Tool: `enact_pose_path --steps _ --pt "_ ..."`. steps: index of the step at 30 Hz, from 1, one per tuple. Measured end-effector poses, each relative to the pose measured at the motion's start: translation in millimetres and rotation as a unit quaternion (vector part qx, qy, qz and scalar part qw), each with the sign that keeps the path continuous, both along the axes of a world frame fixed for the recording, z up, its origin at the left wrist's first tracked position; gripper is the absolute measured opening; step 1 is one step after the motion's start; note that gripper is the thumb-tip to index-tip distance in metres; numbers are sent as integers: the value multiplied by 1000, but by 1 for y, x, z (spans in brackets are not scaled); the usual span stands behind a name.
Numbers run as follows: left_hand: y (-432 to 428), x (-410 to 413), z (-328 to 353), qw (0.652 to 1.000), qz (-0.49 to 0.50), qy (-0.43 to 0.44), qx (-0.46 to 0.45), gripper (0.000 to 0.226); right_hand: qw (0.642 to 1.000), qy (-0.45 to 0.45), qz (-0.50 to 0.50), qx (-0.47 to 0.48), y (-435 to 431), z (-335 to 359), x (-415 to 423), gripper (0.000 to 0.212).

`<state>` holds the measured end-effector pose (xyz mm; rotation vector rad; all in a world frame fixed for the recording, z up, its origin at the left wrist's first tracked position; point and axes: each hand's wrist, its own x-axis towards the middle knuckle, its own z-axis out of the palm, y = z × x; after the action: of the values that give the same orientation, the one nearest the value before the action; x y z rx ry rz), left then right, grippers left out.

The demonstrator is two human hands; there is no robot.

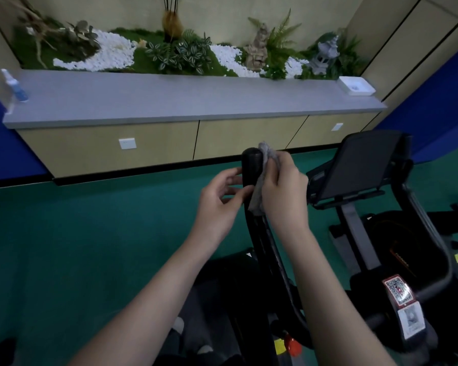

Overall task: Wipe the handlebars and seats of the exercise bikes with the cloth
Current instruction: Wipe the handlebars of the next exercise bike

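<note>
Right hand [283, 188] clenches grey cloth [257, 199] against upright handlebar [251, 165] tip, left hand [220, 199] loose-fingered just beside it, holding nothing; risk: bunched cloth likely skips bar's far side or slips free.

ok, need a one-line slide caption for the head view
Right hand presses a grey cloth against the bike's black handlebar end; left hand sits close on its other side.
</note>
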<state>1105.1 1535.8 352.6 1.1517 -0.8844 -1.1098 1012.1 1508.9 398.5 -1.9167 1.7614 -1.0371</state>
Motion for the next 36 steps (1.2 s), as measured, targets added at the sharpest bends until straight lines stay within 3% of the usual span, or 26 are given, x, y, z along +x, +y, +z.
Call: enact_pose_path --steps 5,15,18,21,28,32,36 --pt "0 4 0 1000 -15 8 -2 32 999 -17 -1 36 15 -8 -10 19" --pt "-4 10 -2 999 -43 18 -11 30 988 -35 -67 -137 34 -23 1 28" --pt "-5 12 -3 998 -52 18 -16 30 979 -41 -86 -181 25 -16 3 21" --pt "-7 15 -5 998 -57 6 -18 32 972 -24 -56 -227 15 -8 9 8" --pt "-9 21 -13 996 -79 16 -23 33 986 -6 -23 -167 32 -18 -5 7" --pt "-7 17 -17 996 -79 31 -17 33 978 -22 2 -205 19 -3 1 7" --pt "1 14 -24 998 -57 32 9 31 974 20 79 -209 18 -4 2 12"
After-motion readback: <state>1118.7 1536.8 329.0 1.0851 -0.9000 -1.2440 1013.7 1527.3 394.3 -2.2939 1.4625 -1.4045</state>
